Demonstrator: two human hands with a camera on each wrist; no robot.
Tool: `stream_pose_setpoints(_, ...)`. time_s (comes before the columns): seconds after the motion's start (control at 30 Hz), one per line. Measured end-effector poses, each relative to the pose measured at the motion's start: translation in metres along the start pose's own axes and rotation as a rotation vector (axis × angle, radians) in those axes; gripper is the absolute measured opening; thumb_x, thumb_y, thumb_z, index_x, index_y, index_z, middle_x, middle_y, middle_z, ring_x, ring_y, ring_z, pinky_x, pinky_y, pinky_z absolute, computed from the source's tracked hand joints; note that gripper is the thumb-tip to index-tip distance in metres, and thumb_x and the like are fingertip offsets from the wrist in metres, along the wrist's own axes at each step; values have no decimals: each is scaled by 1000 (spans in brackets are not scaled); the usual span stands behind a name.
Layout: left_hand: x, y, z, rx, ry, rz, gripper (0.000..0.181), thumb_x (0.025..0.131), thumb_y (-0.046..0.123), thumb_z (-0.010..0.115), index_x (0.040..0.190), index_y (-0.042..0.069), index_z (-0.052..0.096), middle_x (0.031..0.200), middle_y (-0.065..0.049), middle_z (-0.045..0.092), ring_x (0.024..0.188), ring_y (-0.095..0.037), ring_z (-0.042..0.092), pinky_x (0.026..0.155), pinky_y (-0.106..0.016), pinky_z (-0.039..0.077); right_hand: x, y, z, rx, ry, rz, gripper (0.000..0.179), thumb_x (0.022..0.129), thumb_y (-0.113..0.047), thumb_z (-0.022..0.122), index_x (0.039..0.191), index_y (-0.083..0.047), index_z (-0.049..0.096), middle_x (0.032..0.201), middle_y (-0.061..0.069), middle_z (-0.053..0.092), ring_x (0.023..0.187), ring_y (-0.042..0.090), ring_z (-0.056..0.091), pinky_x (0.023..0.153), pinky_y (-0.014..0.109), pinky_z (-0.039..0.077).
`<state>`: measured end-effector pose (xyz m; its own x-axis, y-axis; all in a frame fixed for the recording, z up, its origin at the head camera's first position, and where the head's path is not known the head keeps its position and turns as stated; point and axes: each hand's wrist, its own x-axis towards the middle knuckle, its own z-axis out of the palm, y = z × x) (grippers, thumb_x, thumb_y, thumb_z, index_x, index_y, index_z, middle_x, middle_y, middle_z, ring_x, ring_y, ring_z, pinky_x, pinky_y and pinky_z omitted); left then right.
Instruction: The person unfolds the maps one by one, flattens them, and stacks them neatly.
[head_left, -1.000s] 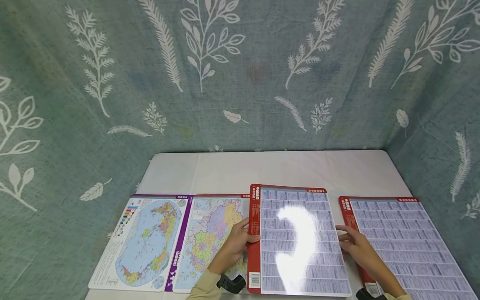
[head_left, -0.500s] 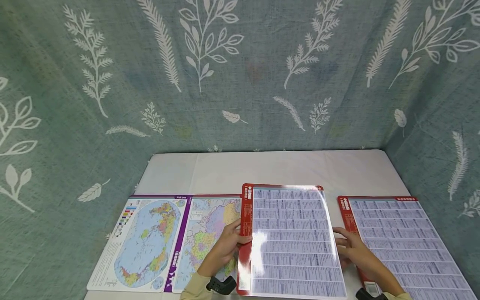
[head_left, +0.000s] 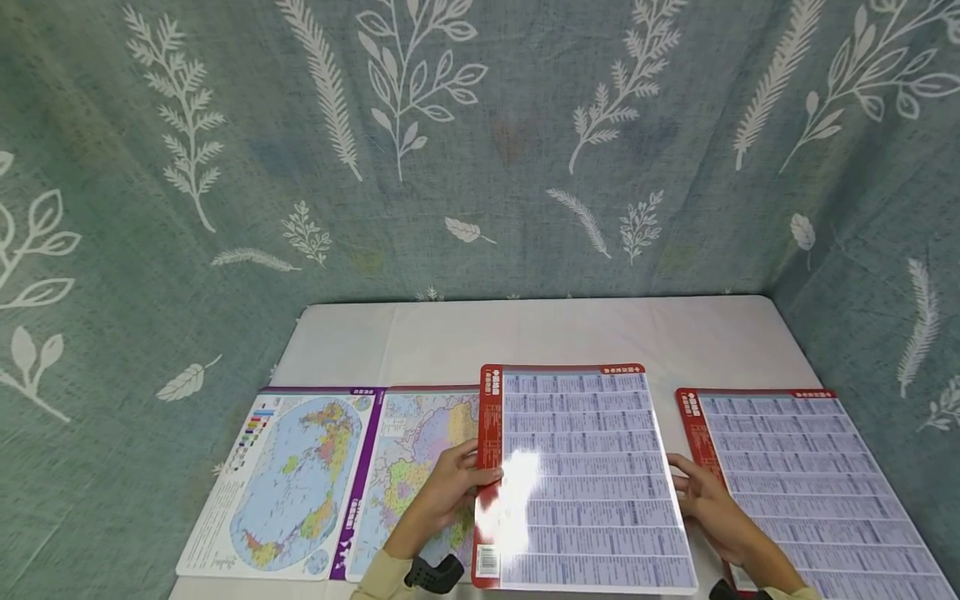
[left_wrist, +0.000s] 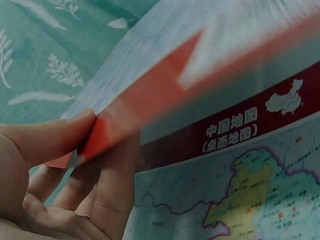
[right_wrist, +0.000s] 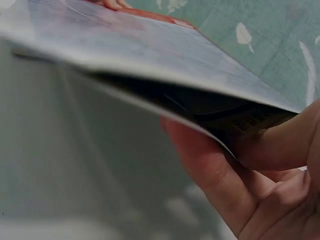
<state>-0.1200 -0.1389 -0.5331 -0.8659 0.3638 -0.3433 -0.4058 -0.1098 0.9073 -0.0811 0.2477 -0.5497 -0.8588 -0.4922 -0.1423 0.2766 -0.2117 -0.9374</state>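
Observation:
A glossy map sheet (head_left: 585, 467) with a red left border and rows of small print stands in the middle, raised over the table's front. My left hand (head_left: 441, 492) pinches its red left edge between thumb and fingers. In the left wrist view, a map with a dark red title strip (left_wrist: 232, 132) shows beneath that edge. My right hand (head_left: 712, 508) is at the right edge. The right wrist view shows two layers parted there, with the thumb (right_wrist: 280, 145) in the gap and the lower layer (right_wrist: 150, 107) pinched against the fingers.
On the left lie a world map (head_left: 288, 483) with a purple strip and a coloured China map (head_left: 420, 450), partly covered by the held sheet. A similar red-bordered printed sheet (head_left: 817, 483) lies at right. Leaf-patterned green cloth (head_left: 480, 150) hangs behind the white table (head_left: 570, 329).
The held map sheet has moved left with my left hand, and the bright glare on it has shifted left and shrunk. My right hand stays at the right edge.

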Motion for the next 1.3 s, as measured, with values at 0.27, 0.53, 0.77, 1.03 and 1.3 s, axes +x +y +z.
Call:
stream_pose_setpoints(0.27,-3,7,0,17,-5,20,51,85,6,69,130,-5,48,104,-19,66,68,-15,67,60,-33,56,1,3,0,45,5,-32,57,84,14,46,127,-23,49,114,5,67,94,22,66,74,36,55)
stream_pose_setpoints(0.53,-2,8,-3,64,14,22,52,83,9,72,129,-1,50,102,-18,68,71,-18,68,55,-29,54,3,3,1,85,-10,-72,58,84,17,44,128,-20,48,115,6,66,94,21,66,73,34,55)
stream_pose_setpoints(0.77,-1,10,-6,69,13,34,50,83,7,72,127,-2,51,100,-17,68,66,-19,68,50,-30,54,6,1,2,117,-28,-111,60,83,20,40,128,-18,49,115,8,66,94,20,66,72,33,55)
stream_pose_setpoints(1.03,-2,17,-7,76,-8,54,51,84,7,70,130,-2,50,100,-20,67,63,-19,67,45,-28,51,8,-3,3,148,-36,-129,62,83,22,38,128,-18,50,113,8,67,94,18,65,73,31,54)
stream_pose_setpoints(1.3,-2,20,-9,87,-18,70,50,85,7,69,130,-3,49,107,-23,66,75,-29,69,49,-30,53,11,-6,3,154,-51,-147,67,80,25,34,129,-18,51,114,8,66,96,17,64,75,31,54)
